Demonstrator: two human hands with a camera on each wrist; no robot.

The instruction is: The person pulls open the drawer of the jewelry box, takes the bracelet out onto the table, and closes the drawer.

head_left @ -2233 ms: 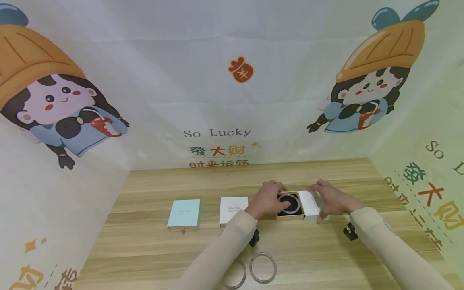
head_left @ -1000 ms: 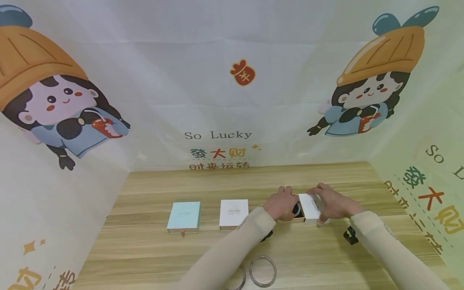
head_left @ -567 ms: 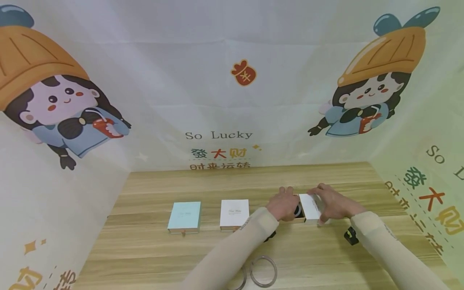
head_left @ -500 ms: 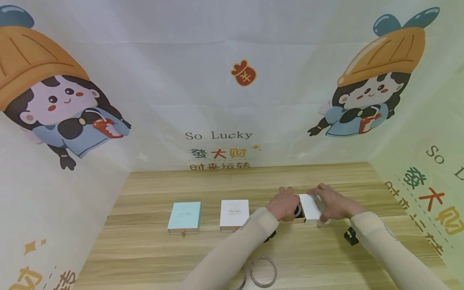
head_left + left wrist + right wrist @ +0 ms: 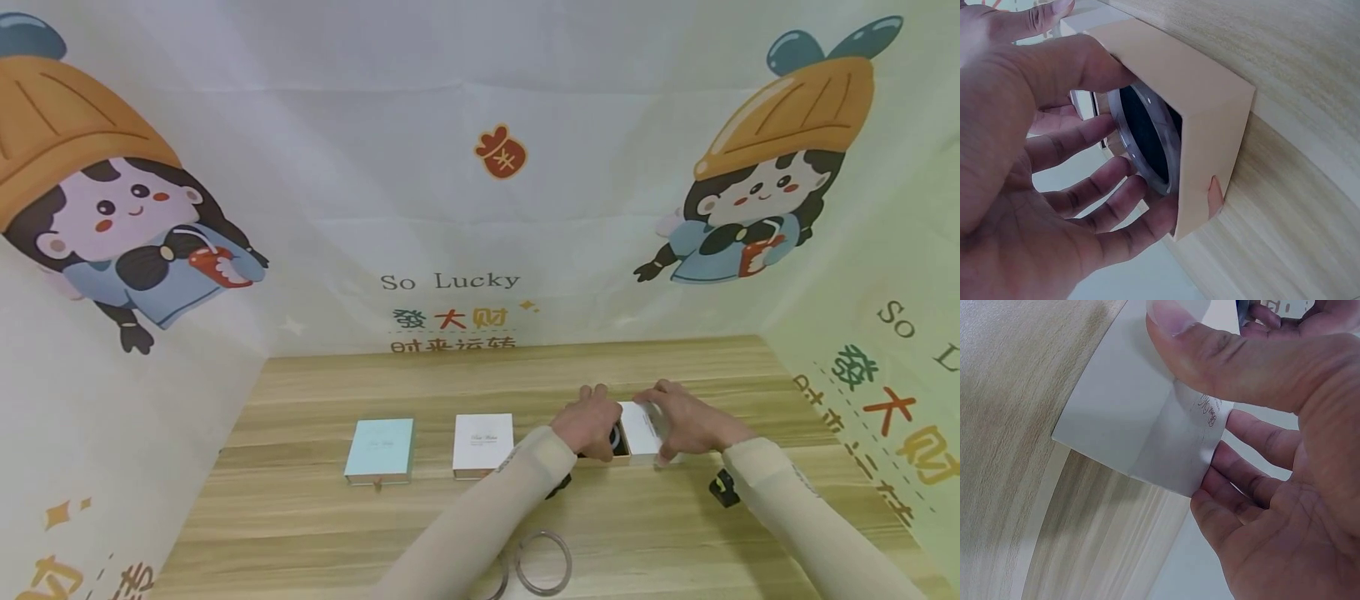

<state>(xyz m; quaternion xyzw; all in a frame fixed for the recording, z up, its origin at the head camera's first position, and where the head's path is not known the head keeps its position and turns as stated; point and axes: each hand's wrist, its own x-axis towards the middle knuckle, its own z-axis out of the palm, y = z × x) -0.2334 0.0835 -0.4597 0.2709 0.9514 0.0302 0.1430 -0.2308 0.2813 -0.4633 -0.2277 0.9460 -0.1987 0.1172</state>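
A drawer-style gift box lies to the right of centre in the head view, its peach tray (image 5: 1216,150) slid partly out of the white sleeve (image 5: 639,433). Inside the tray a pale lavender bangle (image 5: 1160,109) sits against a dark lining. My left hand (image 5: 588,423) reaches over the tray; its thumb and curled fingertips hold the bangle from opposite sides. With the thumb on one side and the fingers along another, my right hand (image 5: 1279,444) grips the white sleeve. The left hand hides most of the tray in the head view.
To the left stand a white box (image 5: 482,442) and a teal box (image 5: 380,450), both with ribbon tabs. Nearer lie a loose bangle (image 5: 543,592) and a second bangle (image 5: 506,575), partly covered by the left sleeve. White printed cloth walls (image 5: 337,167) border the wooden table (image 5: 315,533).
My left hand has moved right, from the tray's left side to over the bangle, covering most of the tray. The right hand stays on the sleeve. Little differs over the last half second.
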